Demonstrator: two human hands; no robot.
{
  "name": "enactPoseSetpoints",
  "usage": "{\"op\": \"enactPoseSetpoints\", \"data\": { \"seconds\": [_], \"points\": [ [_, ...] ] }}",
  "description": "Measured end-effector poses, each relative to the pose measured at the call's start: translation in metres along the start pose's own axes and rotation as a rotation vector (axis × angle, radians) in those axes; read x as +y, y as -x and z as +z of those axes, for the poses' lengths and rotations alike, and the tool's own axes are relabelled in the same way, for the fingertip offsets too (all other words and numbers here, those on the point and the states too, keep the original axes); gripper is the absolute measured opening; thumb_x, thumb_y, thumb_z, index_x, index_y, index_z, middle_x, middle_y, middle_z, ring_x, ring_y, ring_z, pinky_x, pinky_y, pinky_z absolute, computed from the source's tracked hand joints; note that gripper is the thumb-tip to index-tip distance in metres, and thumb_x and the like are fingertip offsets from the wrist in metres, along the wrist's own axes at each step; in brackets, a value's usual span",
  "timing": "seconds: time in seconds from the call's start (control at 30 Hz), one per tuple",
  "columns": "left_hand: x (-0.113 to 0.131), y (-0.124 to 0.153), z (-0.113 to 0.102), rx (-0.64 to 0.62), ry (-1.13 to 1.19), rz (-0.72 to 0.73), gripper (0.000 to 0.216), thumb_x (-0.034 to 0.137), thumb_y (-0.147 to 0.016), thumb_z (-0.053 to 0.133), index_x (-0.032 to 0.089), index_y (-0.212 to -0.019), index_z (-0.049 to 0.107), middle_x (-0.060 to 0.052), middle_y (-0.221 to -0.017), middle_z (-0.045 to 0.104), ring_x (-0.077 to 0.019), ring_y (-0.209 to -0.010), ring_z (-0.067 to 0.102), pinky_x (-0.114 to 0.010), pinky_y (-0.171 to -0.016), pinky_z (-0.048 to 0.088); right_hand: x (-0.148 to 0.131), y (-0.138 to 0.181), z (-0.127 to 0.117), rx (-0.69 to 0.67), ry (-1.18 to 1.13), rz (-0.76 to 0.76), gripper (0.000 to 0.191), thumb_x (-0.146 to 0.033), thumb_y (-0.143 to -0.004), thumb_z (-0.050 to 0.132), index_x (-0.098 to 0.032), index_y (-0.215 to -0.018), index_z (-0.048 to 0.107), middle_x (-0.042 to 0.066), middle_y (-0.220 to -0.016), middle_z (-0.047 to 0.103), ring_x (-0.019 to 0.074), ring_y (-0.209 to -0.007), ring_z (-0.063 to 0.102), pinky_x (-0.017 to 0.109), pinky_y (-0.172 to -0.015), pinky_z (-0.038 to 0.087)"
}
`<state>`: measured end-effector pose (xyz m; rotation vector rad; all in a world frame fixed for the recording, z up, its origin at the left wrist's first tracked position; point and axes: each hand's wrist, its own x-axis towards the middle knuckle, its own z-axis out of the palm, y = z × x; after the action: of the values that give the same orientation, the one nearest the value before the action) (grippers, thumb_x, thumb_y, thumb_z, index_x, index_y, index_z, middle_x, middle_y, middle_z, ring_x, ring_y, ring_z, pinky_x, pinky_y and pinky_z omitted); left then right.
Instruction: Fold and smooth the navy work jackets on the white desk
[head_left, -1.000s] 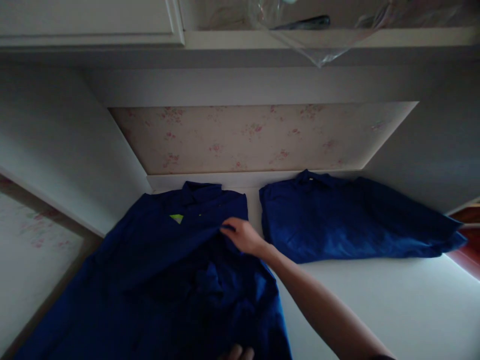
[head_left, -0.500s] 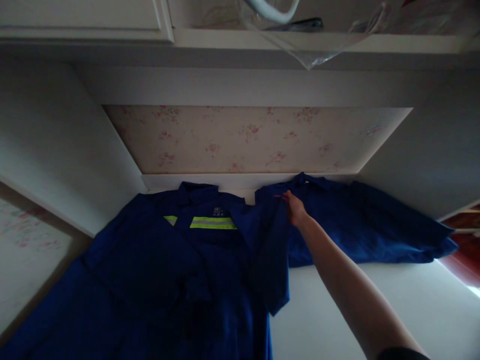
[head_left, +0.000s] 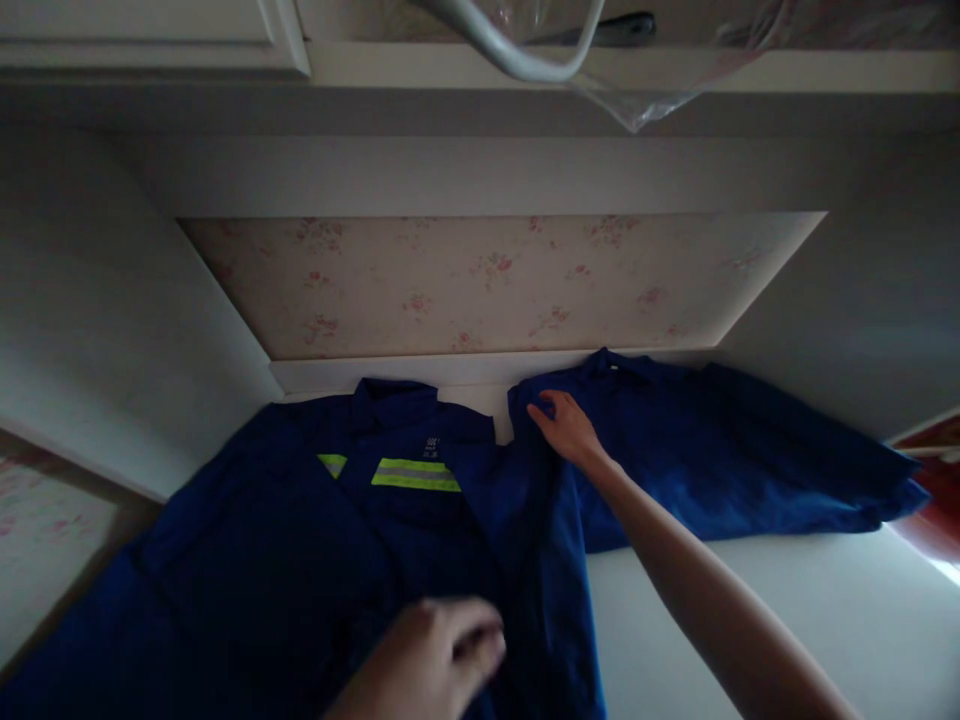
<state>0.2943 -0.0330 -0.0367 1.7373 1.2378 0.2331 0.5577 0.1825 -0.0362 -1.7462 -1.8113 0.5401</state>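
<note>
A dark blue work jacket [head_left: 270, 540] lies spread on the white surface [head_left: 787, 620], its front flap thrown open to the right, showing a yellow-green reflective stripe [head_left: 415, 474] inside. My right hand [head_left: 568, 427] rests with fingers spread on the flap's upper edge, where it overlaps a second blue garment [head_left: 742, 450] lying at the back right. My left hand [head_left: 439, 660] is low in view over the jacket's middle, blurred, fingers curled onto the cloth.
A flower-patterned wall panel [head_left: 495, 280] closes the back of the alcove, with white side walls. Overhead runs a white shelf [head_left: 637, 65] with clear plastic [head_left: 645, 100] hanging over its edge. A reddish-brown edge [head_left: 937, 470] shows far right.
My right hand pulled the jacket's front flap open to the right, baring the reflective stripe, and now lays it down. My left hand has risen into view over the jacket.
</note>
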Motion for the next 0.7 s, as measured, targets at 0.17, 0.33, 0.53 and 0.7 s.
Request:
{"op": "enactPoseSetpoints", "data": {
  "seconds": [0.17,0.33,0.53,0.7],
  "points": [
    [-0.014,-0.094,-0.046,0.407,-0.264,-0.039,0.069,0.015,-0.089,0.048,0.026,-0.153,0.026,-0.017,-0.158,0.027,-0.0320,-0.124,0.057,-0.047,-0.104,0.046,-0.005,-0.036,0.021,-0.082,0.095,0.083,0.082,-0.048,-0.076,0.072,-0.019,-0.146,0.041,0.018,-0.121,0.063,0.0358,-0.108,0.062,0.049,-0.094,0.046],
    [-0.023,-0.143,-0.042,0.499,-0.377,0.001,0.075,0.033,-0.092,0.051,0.023,-0.156,0.014,-0.019,-0.158,0.029,-0.0316,-0.130,0.053,-0.039,-0.102,0.048,0.001,-0.033,0.016,-0.021,0.048,0.088,0.035,-0.022,-0.079,0.061,-0.021,-0.114,0.064,0.009,-0.088,0.070,0.0291,-0.089,0.066,0.042,-0.085,0.047],
    [-0.043,-0.178,-0.075,0.537,-0.566,-0.061,0.062,0.053,-0.095,0.042,0.035,-0.153,0.029,-0.017,-0.166,0.004,-0.0406,-0.118,0.059,-0.056,-0.097,0.047,0.039,0.042,-0.057,0.238,-0.163,0.169,0.038,-0.038,-0.085,0.053,-0.022,-0.118,0.055,-0.001,-0.073,0.060,0.0179,-0.063,0.059,0.030,-0.060,0.048],
    [-0.055,-0.206,-0.101,0.537,-0.675,-0.140,0.063,0.059,-0.092,0.043,0.034,-0.149,0.039,-0.013,-0.164,0.018,-0.0456,-0.120,0.051,-0.062,-0.088,0.049,0.080,0.162,-0.116,0.424,-0.582,0.228,0.068,-0.047,-0.078,0.070,-0.027,-0.140,0.049,-0.004,-0.064,0.059,0.0169,-0.053,0.055,0.030,-0.052,0.047]
  ]
}}
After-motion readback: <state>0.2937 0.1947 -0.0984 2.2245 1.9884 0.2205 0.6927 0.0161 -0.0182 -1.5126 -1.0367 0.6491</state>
